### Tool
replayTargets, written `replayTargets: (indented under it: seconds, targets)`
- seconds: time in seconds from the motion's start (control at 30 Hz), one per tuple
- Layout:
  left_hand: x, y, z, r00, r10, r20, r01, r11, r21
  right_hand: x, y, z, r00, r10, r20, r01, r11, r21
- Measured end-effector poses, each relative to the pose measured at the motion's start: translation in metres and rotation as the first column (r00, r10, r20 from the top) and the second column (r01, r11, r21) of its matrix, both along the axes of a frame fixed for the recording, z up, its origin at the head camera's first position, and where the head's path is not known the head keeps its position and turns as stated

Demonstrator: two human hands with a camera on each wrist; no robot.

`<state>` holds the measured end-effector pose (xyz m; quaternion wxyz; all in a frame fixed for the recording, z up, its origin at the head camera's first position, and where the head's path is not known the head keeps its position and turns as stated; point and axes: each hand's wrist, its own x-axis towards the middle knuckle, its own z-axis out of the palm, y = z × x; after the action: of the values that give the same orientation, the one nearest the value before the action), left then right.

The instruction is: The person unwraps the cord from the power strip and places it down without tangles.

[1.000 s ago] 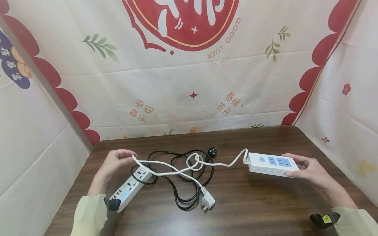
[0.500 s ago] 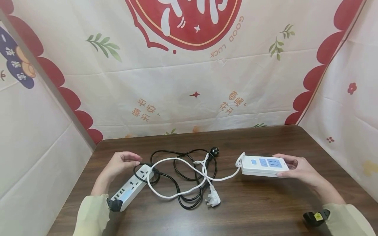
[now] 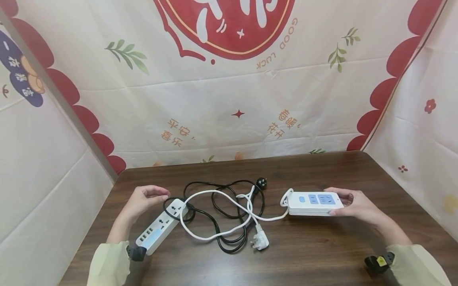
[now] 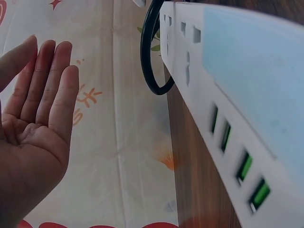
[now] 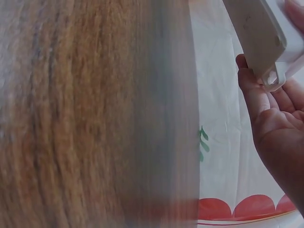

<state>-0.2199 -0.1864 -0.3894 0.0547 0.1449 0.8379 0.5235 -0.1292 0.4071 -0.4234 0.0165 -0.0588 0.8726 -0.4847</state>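
Note:
At the right in the head view, my right hand [image 3: 354,204] grips the short white power strip [image 3: 315,203] with blue socket panels by its right end. The right wrist view shows the strip's underside [image 5: 263,38] between thumb and fingers. Its white cord [image 3: 204,239] lies in a loop across the middle, leading to a white plug [image 3: 260,240]. My left hand [image 3: 144,202] hovers with nothing in it, fingers loosely extended. Beside it lies a longer white power strip [image 3: 161,226], whose USB slots show in the left wrist view. A black cord [image 3: 218,228] crosses under the white one.
A black plug [image 3: 262,183] rests at the back of the tangled cords. Everything stands on a dark wooden table [image 3: 304,254]. A printed cloth [image 3: 229,99] hangs behind the table and along both sides.
My left hand has let go of the white cord, which has dropped into a loop over the black one. My right hand has carried the short power strip left and slightly lower.

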Motion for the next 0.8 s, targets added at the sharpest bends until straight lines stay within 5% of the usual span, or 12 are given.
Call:
replayTargets:
  seconds: [0.8]
  targets:
    - [0.020, -0.012, -0.003, 0.996, 0.093, 0.003, -0.092, 0.992, -0.082, -0.009, -0.011, -0.011, 0.983, 0.184, 0.020, -0.185, 0.982, 0.043]
